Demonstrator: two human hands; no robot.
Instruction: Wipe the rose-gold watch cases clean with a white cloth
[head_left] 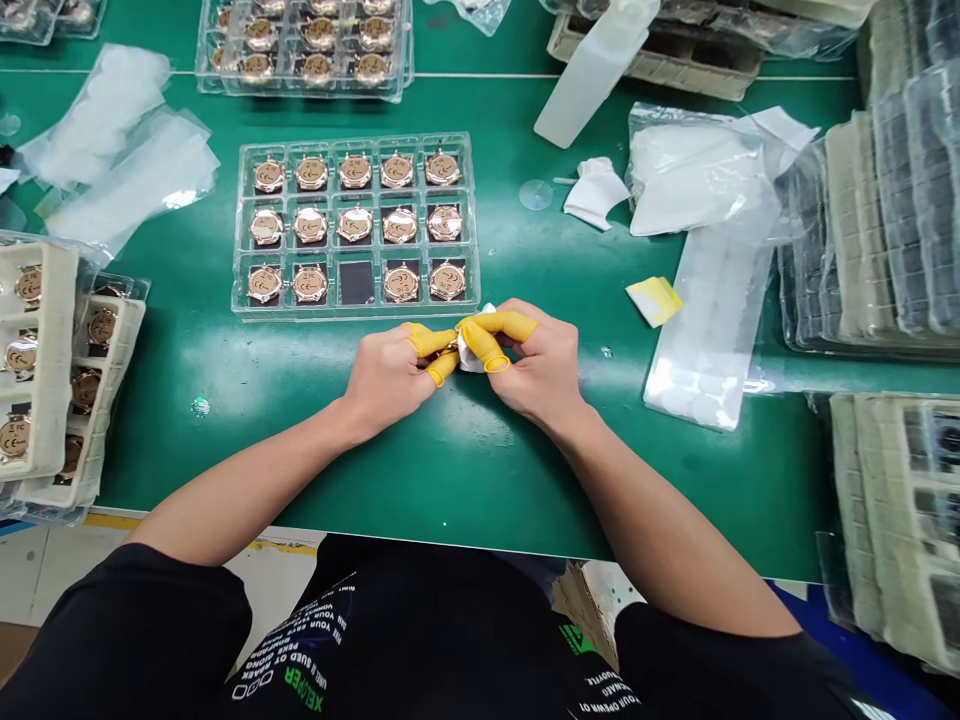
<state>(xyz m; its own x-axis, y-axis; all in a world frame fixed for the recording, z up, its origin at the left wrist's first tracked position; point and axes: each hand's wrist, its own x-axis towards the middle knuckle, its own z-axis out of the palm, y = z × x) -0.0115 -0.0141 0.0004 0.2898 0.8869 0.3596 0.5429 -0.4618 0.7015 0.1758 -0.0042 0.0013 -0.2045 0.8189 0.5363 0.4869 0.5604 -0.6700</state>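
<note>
Black shirt (442, 630) nearest, left hand (391, 368) pinches gold piece (452, 347) between fingertips.

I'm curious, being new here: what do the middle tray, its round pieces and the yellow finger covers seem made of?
Tray: apparently glossy clear plastic, as the green table shows through.
Round pieces: polished, gold-toned metal by their bright reflections, though plated plastic is possible.
Finger covers: probably matte, stretchy rubber; they cling and have rolled rims.
</note>
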